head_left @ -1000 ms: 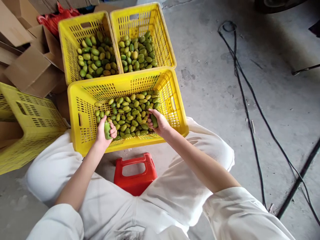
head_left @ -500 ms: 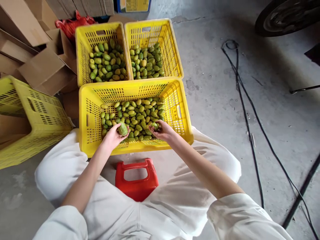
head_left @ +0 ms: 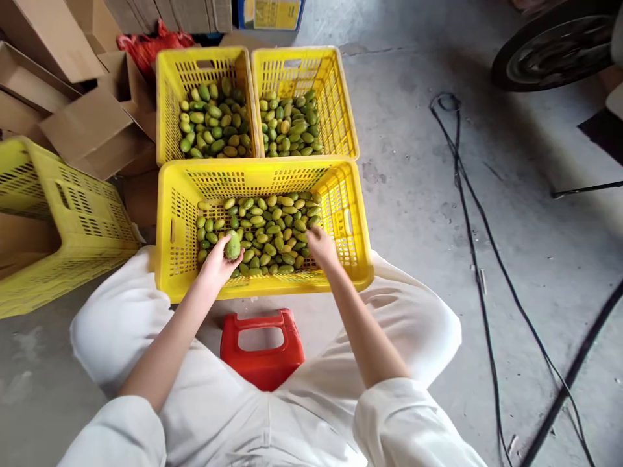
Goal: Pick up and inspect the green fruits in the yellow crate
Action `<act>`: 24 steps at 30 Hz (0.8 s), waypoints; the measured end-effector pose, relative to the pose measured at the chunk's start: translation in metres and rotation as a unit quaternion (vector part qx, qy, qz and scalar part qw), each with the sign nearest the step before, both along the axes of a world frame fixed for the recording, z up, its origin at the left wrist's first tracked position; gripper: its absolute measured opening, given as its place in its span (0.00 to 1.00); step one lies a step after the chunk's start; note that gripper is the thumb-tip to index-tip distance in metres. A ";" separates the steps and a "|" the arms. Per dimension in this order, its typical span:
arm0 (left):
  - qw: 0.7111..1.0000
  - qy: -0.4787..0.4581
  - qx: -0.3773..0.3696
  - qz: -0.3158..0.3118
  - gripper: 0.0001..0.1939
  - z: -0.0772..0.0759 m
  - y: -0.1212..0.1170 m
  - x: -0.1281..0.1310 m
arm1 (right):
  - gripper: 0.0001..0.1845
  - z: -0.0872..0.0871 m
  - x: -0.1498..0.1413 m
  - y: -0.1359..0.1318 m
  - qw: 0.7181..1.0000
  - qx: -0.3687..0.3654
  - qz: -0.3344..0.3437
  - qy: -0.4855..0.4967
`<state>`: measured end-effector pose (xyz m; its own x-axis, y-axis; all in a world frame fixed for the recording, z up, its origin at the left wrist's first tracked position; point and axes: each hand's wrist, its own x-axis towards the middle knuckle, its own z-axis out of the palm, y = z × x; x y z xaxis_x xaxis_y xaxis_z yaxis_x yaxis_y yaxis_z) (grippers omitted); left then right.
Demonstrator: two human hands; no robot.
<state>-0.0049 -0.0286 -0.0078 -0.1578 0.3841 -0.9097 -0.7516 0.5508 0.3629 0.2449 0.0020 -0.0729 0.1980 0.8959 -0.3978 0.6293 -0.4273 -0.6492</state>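
Note:
My left hand (head_left: 217, 261) is closed around a large green mango (head_left: 232, 246) above the near left part of the front yellow crate (head_left: 263, 292). Small green and yellowish mangoes (head_left: 273, 229) cover much of this crate's bottom. Over the right side of the pile, my right hand (head_left: 322, 247) points downward, its back toward me. Its fingertips are at the mangoes, mostly hidden, so whether it grips one does not show. Behind stand two more yellow crates, a back left crate (head_left: 161, 107) and a back right crate (head_left: 348, 123), both holding mangoes.
A red plastic stool (head_left: 263, 370) is between my legs. At the left are another yellow crate (head_left: 92, 207) and cardboard boxes (head_left: 85, 126), with a red bag (head_left: 156, 48) behind. Black cables (head_left: 479, 201) cross the concrete floor at the right, near a wheel (head_left: 549, 52).
My right hand has turned palm-down and shifted slightly right; the mango it held no longer shows. My left hand keeps its mango and has moved slightly left. The whole view has shifted a little.

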 end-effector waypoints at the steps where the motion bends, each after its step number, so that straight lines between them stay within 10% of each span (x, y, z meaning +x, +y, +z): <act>1: 1.000 -0.001 -0.007 0.006 0.04 -0.003 0.000 0.000 | 0.25 -0.007 -0.003 -0.031 0.994 -0.063 0.037 -0.076; 5: 0.998 0.007 -0.056 0.013 0.07 -0.016 -0.004 0.001 | 0.20 -0.018 -0.016 -0.095 0.961 -0.099 0.094 -0.242; 11: 0.991 0.020 -0.130 0.008 0.11 -0.019 0.001 -0.001 | 0.18 -0.015 -0.017 -0.083 0.959 -0.107 0.092 -0.245; 19: 0.974 0.149 0.161 -0.050 0.30 0.070 0.163 -0.035 | 0.20 -0.014 -0.016 -0.086 0.956 -0.137 0.097 -0.240; 24: 0.883 0.332 0.127 -0.307 0.38 0.050 0.211 -0.038 | 0.21 -0.012 -0.016 -0.083 0.952 -0.153 0.107 -0.241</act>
